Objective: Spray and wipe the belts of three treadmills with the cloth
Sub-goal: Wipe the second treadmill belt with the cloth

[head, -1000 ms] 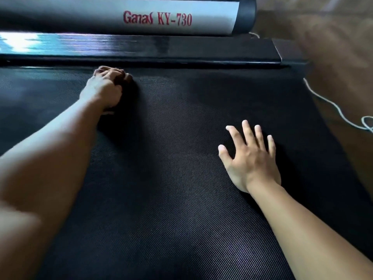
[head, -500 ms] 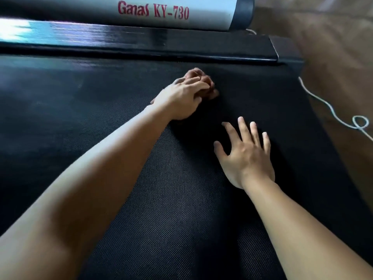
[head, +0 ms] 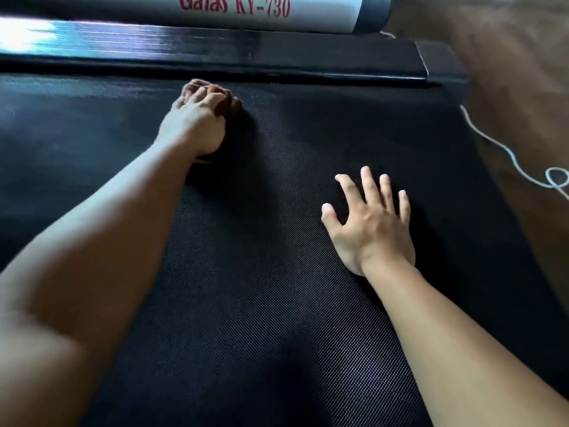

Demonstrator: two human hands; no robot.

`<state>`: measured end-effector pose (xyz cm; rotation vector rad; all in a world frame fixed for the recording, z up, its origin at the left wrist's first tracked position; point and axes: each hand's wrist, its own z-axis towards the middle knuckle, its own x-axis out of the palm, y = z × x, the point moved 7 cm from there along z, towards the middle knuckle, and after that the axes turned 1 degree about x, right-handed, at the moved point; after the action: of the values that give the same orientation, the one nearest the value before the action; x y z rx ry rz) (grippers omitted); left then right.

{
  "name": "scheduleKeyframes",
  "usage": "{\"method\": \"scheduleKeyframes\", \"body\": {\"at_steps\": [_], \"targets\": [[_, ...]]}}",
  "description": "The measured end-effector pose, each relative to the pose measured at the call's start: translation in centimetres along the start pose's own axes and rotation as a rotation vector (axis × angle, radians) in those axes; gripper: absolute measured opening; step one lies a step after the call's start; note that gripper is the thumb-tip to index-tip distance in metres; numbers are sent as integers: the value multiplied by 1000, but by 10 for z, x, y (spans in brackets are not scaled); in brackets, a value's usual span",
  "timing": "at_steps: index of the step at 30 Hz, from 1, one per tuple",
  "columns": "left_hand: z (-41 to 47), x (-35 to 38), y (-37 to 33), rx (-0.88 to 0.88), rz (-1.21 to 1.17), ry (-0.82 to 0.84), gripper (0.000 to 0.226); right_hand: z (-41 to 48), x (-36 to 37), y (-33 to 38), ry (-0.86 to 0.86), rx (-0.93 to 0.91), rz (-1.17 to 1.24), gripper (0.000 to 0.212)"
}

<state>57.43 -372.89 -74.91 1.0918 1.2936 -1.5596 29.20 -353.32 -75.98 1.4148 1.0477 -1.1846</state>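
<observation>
The belt (head: 277, 318) fills most of the view, a black textured mat stretching left to right beneath the person. A glossy black rail (head: 246, 53) runs along its far edge. Beyond the rail is a pale cover (head: 323, 13) lettered "Ganas KY-730", and brown floor (head: 508, 72) shows at the right. The right hand (head: 372, 229) lies flat on the belt on the near right, fingers straight and spread, holding nothing; it looks like a brace for the reach. The left hand (head: 194, 124) is stretched to the far part of the belt, just short of the rail. Its fingers are curled over a bunched reddish-brown cloth (head: 226, 98) and press it onto the surface. A thin white cord (head: 492, 143) trails on the floor off the right edge. No spray bottle is in view, so the step in hand seems to be wiping. To do it well, overlap long strokes across the full width, work the cloth right up against the rail where grime would collect, and press evenly so the weave gets cleaned. Move the bracing hand so its patch is wiped too, and refold the cloth when one face is soiled.
</observation>
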Motion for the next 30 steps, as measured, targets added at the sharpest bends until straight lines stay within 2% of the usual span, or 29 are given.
{"method": "scheduleKeyframes", "body": {"at_steps": [3,8,10,15,21,24,26,30], "targets": [[11,11,-45,10,-21,22,57,-1,0,1,6,-3,0,64],[-35,20,-135,360,-57,52,48,-1,0,0,15,-7,5,63],[-60,23,-139,409,-70,91,49,-1,-1,0,19,-6,1,64],[-101,10,-89,370,-79,42,53,-1,-1,0,16,-11,21,63],[-66,-2,-29,133,-13,7,53,-1,0,0,2,-14,20,65],[-38,4,-36,70,14,12,63,-1,0,-1,0,-15,23,64],[-29,8,-56,56,13,24,59,-1,-1,0,-5,-14,21,64],[-46,10,-114,172,-33,24,51,-1,0,-1,6,-13,26,63]]}}
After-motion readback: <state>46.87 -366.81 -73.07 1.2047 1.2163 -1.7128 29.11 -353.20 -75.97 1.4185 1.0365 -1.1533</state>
